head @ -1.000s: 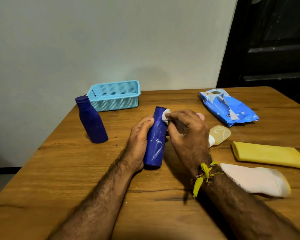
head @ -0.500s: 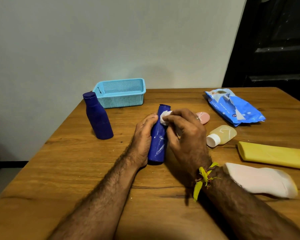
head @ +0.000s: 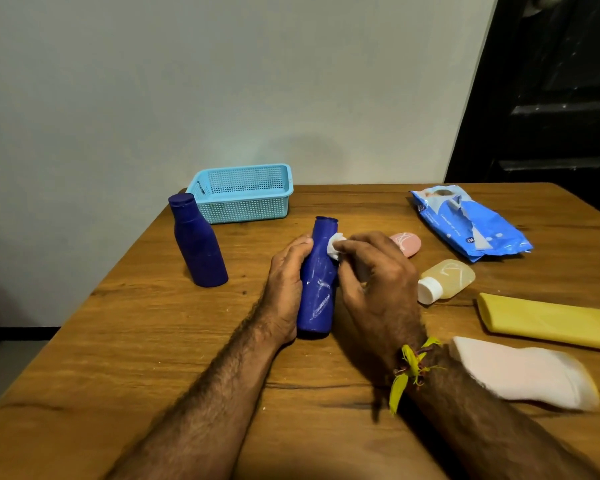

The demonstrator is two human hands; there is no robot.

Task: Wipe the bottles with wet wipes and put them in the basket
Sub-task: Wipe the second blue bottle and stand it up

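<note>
A dark blue bottle (head: 318, 282) stands upright at the table's middle. My left hand (head: 286, 282) grips its left side. My right hand (head: 378, 282) pinches a small white wet wipe (head: 335, 244) against the bottle's neck. A second dark blue bottle (head: 198, 242) stands to the left, apart from my hands. The light blue basket (head: 243, 192) sits at the back by the wall and holds nothing that I can see. A clear yellowish bottle (head: 447, 278) with a white cap lies on its side to the right.
A blue wet-wipe pack (head: 471, 225) lies at the back right. A small pink bottle (head: 407, 243) peeks out behind my right hand. A yellow tube-like bottle (head: 548, 320) and a white-pink one (head: 523, 372) lie at the right edge. The wooden table (head: 153, 341) ends at the left.
The wipe in my right hand has slid slightly down the bottle's neck. The view has shifted a little, so everything sits further right in the frame.
</note>
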